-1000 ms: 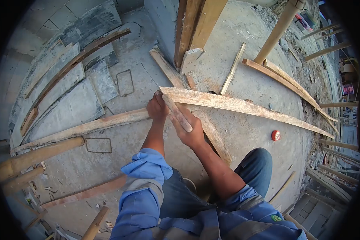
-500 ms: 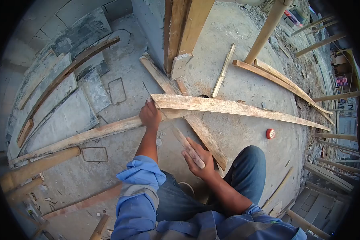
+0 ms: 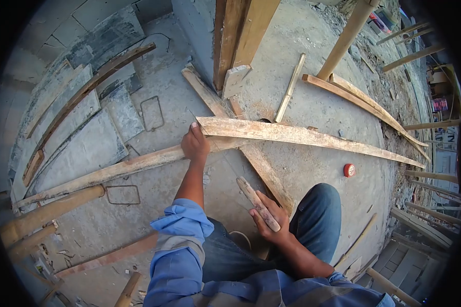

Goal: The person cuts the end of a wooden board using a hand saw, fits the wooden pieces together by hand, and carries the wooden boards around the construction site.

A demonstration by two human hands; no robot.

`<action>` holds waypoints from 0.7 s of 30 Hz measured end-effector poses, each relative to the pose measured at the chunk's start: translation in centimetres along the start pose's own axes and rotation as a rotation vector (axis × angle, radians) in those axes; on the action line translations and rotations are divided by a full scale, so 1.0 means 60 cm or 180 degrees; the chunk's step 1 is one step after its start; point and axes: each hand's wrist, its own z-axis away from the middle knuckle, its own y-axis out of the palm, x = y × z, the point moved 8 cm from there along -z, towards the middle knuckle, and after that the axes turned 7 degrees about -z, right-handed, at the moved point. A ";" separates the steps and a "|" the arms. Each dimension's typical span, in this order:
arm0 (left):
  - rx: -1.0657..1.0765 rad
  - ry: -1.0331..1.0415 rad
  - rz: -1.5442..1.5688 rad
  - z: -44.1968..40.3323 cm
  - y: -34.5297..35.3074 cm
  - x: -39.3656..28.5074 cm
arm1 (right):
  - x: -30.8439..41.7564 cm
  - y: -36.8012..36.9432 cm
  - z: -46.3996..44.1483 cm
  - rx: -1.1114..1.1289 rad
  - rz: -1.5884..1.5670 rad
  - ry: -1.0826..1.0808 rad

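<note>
In the head view, the left hand [image 3: 194, 145] is left of centre, fingers bunched around the end of a pale plank [image 3: 292, 133] that sweeps away to the right edge! A long board [image 3: 107, 171] runs from that same hand out to the left edge. Down below centre, the right hand [image 3: 275, 215] is wrapped around a wooden handle [image 3: 257, 201], apart from the plank, any blade too thin to follow clearly. Right of centre, a red round object [image 3: 349, 170] sits on the concrete floor [image 3: 366, 199]
</note>
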 end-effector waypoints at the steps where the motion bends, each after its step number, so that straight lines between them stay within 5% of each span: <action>1: 0.0102 -0.0029 -0.0050 0.011 0.000 0.010 | 0.006 0.003 0.011 -0.0007 0.0047 0.0110; 3: 0.0130 -0.0106 -0.0025 0.000 0.008 0.008 | -0.024 0.063 -0.102 -0.0154 -0.0301 -0.0005; 4: 0.0139 0.0049 -0.0025 0.006 0.014 0.005 | -0.043 0.113 -0.166 -0.0239 -0.0104 -0.0583; 5: 0.0120 0.0228 -0.0036 0.000 0.018 0.005 | -0.037 0.142 -0.221 -0.0150 -0.0534 0.0162; 8: 0.0240 0.0046 -0.0304 0.015 0.012 0.022 | -0.036 0.138 -0.218 -0.0007 -0.0613 0.0516; 10: 0.0132 -0.0147 -0.0075 -0.001 0.002 0.004 | -0.024 0.071 -0.095 -0.0072 -0.0240 -0.0037; 12: -0.0039 -0.0039 0.0084 -0.004 -0.001 -0.003 | 0.003 0.005 0.017 0.0005 -0.0187 0.0239; 15: -0.0042 0.0078 -0.0008 0.000 0.003 0.003 | -0.006 0.024 -0.006 -0.0103 -0.0238 0.0084; 19: 0.0111 0.0116 0.0237 -0.005 -0.007 -0.010 | -0.050 0.140 -0.226 -0.0219 -0.0495 -0.0141; 21: 0.0100 0.0169 0.0062 0.003 0.014 0.019 | -0.037 0.130 -0.189 0.0035 -0.0488 0.0181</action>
